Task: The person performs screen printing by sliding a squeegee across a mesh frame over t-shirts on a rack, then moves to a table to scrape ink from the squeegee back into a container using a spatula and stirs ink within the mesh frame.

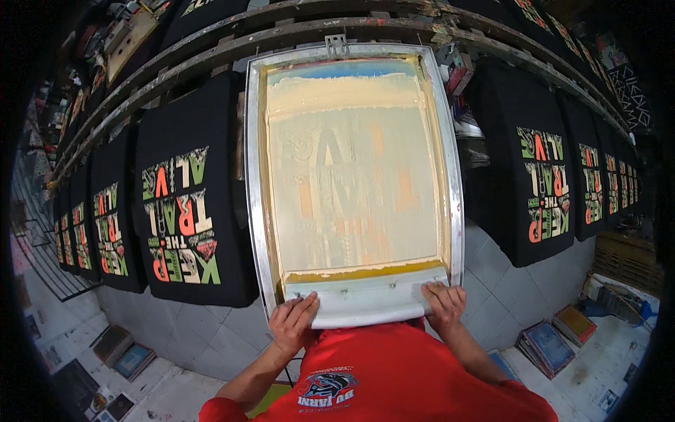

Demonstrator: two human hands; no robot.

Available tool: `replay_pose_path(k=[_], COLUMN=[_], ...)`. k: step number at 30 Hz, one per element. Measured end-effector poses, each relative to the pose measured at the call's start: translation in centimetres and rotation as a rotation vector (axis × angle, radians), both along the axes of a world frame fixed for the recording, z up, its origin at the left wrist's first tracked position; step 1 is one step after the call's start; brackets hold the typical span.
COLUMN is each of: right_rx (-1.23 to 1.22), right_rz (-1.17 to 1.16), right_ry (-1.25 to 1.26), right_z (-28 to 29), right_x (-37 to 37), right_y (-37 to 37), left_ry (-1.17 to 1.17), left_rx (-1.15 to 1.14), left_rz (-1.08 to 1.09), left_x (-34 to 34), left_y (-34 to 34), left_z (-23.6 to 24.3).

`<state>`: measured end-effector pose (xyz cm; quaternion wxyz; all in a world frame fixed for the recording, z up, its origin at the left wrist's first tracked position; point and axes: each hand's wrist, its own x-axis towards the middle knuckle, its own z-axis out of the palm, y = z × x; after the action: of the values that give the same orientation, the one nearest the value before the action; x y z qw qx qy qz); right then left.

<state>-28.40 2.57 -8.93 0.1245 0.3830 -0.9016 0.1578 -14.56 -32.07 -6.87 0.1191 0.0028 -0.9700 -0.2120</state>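
Note:
A wide squeegee point(362, 304) with a pale grey holder and a yellow blade lies across the near end of a screen-printing frame point(453, 169). My left hand point(294, 322) has its fingers wrapped over the squeegee's left end. At the other end my right hand point(446, 304) grips it the same way. Cream ink point(344, 93) forms a thick band at the far end of the mesh point(344, 169), and a thinner line edges the blade. Through the filmed mesh, faint lettering and orange patches show. Whatever lies under the frame is mostly hidden.
Black shirts with colourful prints lie in rows at left point(181, 204) and right point(541, 176). A long metal rail point(211, 53) runs behind the frame, with a bracket point(337, 46) at its far edge. More framed screens point(547, 346) rest on the tiled floor.

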Motion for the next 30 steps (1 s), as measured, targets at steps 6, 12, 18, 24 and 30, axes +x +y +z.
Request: replay_pose_path(k=[6,12,18,24,30], right_rx=[-0.076,0.019,0.317,0.219,0.054], right_rz=[0.031,0.047,0.19,0.14,0.186], right_ry=[-0.016,0.145,-0.283,-0.152,-0.011], right_z=[-0.8,-1.7,12.2,10.9,4.9], right_x=[-13.6,-32.7,-42.4,-22.7,-1.4], right_y=[-6.7,-14.2,-21.6,-8.8,-0.7], left_ry=[0.202,0.126,-0.261,-0.204,0.074], left_rx=[-0.076,-0.238,-0.177,-0.171,-0.117], left_rz=[-0.007,0.083,-0.167,0.06,-0.041], left_x=[-12.3,-30.6,-40.2,-20.0,1.2], left_y=[-6.3,-15.8,-24.2,-10.6,-1.3], left_z=[-3.7,-3.5,6.7,9.8,2.6])
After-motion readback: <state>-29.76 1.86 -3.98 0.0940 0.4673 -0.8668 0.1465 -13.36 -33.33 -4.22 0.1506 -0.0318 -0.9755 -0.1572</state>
